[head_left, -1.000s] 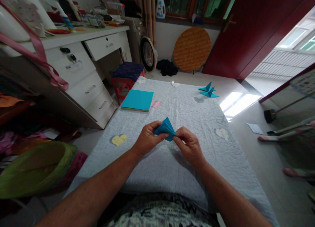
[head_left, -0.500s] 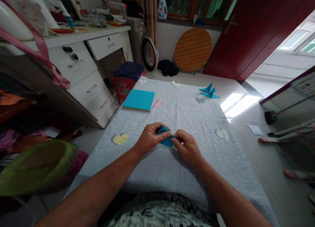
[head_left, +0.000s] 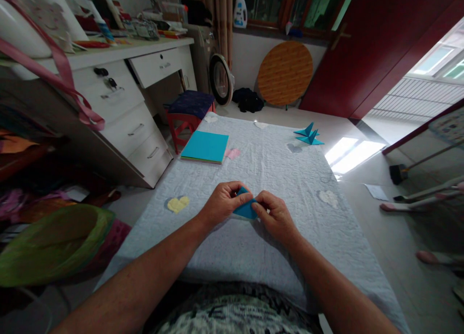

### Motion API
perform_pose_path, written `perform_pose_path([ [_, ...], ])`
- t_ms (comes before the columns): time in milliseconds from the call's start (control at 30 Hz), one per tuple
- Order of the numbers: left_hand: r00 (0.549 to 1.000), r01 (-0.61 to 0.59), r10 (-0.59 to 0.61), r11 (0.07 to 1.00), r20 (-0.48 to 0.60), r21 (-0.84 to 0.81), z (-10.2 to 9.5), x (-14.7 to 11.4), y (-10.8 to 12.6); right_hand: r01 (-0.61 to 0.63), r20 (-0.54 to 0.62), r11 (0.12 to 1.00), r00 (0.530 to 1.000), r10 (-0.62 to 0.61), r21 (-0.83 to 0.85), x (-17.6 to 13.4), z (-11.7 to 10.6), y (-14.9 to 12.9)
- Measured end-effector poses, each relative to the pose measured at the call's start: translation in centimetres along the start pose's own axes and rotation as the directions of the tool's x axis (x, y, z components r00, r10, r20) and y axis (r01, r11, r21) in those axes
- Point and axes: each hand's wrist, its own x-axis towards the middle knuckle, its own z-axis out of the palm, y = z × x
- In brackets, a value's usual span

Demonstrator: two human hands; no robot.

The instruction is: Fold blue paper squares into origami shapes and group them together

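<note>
A small piece of folded blue paper [head_left: 246, 210] is held between my two hands, just above the cloth-covered table. My left hand [head_left: 225, 201] pinches its left side, thumb on top and fingers behind. On the right corner, the thumb and forefinger of my right hand [head_left: 272, 210] are pressed together. My fingers cover part of the paper, so its full shape is hidden. Farther off to the left lies a stack of square coloured paper [head_left: 205, 147] with a blue sheet on top. Two folded blue paper figures [head_left: 310, 137] with pointed tips rest at the far right corner.
A pale quilted cloth with heart patches covers the table [head_left: 275, 165]. Beyond its far left corner stands a red stool [head_left: 191, 107]. A white desk with drawers [head_left: 123, 102] is at the left, above a green-lined bin [head_left: 54, 247]. A broom [head_left: 398, 172] is at the right.
The folded paper has turned slightly between my fingers, and its lower edge now points a little more to the right. Both hands keep their pinch in nearly the same place.
</note>
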Motion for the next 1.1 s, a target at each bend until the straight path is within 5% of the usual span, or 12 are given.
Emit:
perform_pose_path([
  [133,0.996,0.046,-0.049,0.998,0.08,0.044,0.11,-0.01,-0.27,0.001,0.008,1.0,1.0,-0.001,-0.019,-0.04,0.06,0.11],
  [467,0.998,-0.049,0.054,0.99,-0.036,0.129,-0.06,-0.03,0.14,-0.113,0.035,0.993,0.993,0.112,0.025,0.08,-0.37,0.15],
  [833,0.999,-0.007,0.01,0.998,-0.046,0.068,-0.29,0.23,-0.48,-0.168,0.12,0.976,0.981,0.152,0.136,0.29,-0.26,0.89],
  [967,0.999,0.046,-0.04,0.982,0.035,-0.185,-0.32,0.35,-0.44,-0.255,0.17,0.917,0.963,0.211,0.307,0.25,-0.26,1.03],
  [1100,0.994,0.098,-0.064,0.892,0.091,-0.442,-0.23,0.45,-0.37,-0.418,0.283,0.696,0.908,0.308,0.584,0.25,-0.18,0.98],
])
